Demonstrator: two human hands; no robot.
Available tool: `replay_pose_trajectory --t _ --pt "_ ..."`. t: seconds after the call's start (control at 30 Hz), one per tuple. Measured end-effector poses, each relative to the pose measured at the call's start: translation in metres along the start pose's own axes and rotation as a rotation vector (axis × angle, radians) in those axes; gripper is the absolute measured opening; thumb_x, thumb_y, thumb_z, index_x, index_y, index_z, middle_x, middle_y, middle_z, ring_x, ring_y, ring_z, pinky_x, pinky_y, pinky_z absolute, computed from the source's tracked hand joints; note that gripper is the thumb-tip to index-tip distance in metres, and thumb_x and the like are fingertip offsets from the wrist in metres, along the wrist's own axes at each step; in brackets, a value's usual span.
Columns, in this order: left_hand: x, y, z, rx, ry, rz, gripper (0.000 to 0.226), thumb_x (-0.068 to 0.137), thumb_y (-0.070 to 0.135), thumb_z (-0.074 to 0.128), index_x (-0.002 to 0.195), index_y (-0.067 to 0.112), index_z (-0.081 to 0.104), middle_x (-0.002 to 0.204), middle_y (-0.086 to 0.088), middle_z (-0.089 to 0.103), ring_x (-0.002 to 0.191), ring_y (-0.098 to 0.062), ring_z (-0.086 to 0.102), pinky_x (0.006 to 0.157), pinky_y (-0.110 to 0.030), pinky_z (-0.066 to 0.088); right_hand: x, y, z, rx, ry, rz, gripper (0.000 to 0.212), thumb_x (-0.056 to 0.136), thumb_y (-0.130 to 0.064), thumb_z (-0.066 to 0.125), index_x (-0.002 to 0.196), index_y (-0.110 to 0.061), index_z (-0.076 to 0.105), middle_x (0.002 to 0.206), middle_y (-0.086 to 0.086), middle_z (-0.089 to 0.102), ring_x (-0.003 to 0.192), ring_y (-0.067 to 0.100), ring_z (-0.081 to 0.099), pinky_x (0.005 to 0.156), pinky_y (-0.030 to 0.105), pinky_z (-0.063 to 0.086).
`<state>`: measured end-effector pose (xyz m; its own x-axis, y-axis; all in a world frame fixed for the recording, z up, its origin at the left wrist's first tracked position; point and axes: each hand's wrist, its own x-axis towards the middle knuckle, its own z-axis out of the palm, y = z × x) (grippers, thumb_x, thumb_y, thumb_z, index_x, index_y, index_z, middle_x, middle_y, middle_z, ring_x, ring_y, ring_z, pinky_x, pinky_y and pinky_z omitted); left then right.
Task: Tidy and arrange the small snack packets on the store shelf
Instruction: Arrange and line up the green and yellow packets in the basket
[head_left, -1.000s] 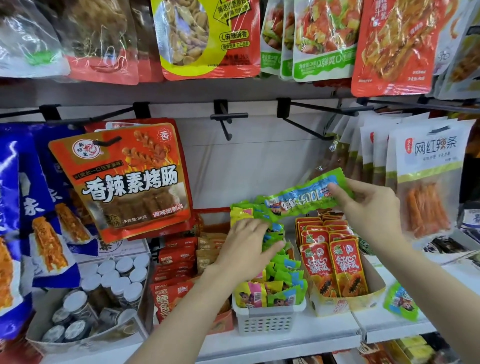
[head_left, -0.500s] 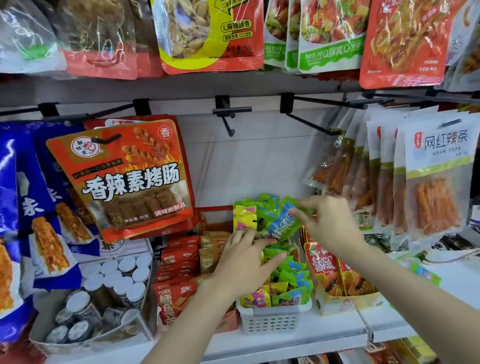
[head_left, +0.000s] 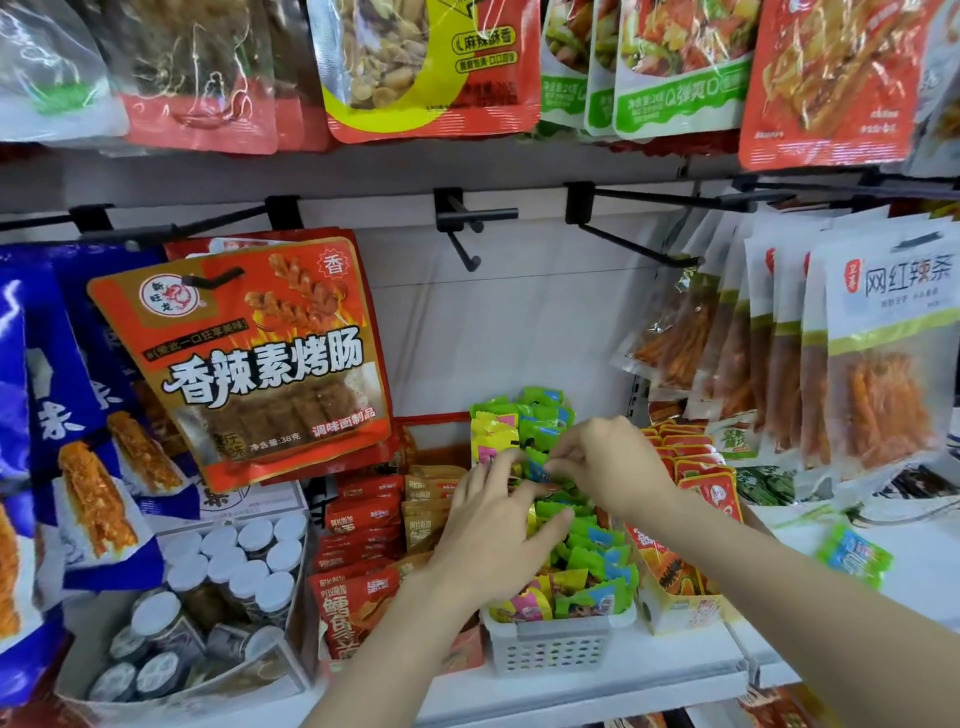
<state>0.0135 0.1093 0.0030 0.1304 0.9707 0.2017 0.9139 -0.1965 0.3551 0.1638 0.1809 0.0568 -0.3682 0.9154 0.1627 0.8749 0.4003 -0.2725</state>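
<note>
1. Left hand (head_left: 498, 525) lies with fingers spread flat, pressing on the snack packets (head_left: 587, 566).
2. The packets stand on edge in the white basket (head_left: 556, 647) on the shelf (head_left: 649, 670), the row running front to back.
3. Right hand (head_left: 613, 462) curls over the back packets, fingertips pinching one.
4. A stray green packet (head_left: 854, 553) lies flat at far right.

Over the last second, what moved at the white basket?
The right hand brought its green packet strip down and left from mid-air into the white basket, where its grip now pinches packets beside the left hand. The left hand stayed on the small packets. Basket and hanging bags unchanged.
</note>
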Motion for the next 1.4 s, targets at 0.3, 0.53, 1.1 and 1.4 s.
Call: replay_pose_trajectory --t 0.3,0.53,1.1,1.4 --pt "0.009 -0.009 -0.004 0.023 -0.118 0.021 0.059 0.092 0.073 0.031 0.131 0.033 0.051 0.161 0.018 0.019 0.139 -0.014 0.016 0.11 -0.04 0.011 0.014 0.002 0.006 0.038 -0.18 0.019 0.02 0.093 -0.02 0.059 0.1 -0.024 0.077 0.102 0.002 0.074 0.098 0.022 0.068 0.086 0.035 0.055" --pt "0.009 -0.01 -0.001 0.039 -0.072 0.029 0.061 0.091 0.073 0.031 0.129 0.031 0.052 0.146 0.017 0.04 0.136 -0.015 0.021 0.107 -0.037 0.013 0.012 0.029 0.001 0.177 0.079 0.117 0.028 0.084 -0.038 0.074 0.107 -0.023 0.074 0.114 0.004 0.067 0.102 0.021 0.063 0.083 0.029 0.05" --pt "0.006 -0.006 -0.005 0.001 -0.088 0.009 0.056 0.093 0.071 0.032 0.131 0.035 0.051 0.144 0.018 0.044 0.138 -0.015 0.02 0.114 -0.04 0.01 -0.002 0.006 -0.046 0.269 0.155 -0.018 0.017 0.086 -0.022 0.074 0.073 -0.02 0.063 0.07 -0.006 0.07 0.068 0.006 0.066 0.073 0.031 0.055" --pt "0.019 0.002 -0.023 -0.114 -0.113 -0.079 0.065 0.087 0.071 0.048 0.138 0.031 0.041 0.143 0.005 0.048 0.139 -0.017 0.028 0.109 -0.041 0.021 -0.037 0.043 -0.107 0.674 0.455 0.158 0.011 0.089 -0.016 0.069 0.083 -0.016 0.06 0.078 0.004 0.073 0.053 0.008 0.069 0.049 0.027 0.056"
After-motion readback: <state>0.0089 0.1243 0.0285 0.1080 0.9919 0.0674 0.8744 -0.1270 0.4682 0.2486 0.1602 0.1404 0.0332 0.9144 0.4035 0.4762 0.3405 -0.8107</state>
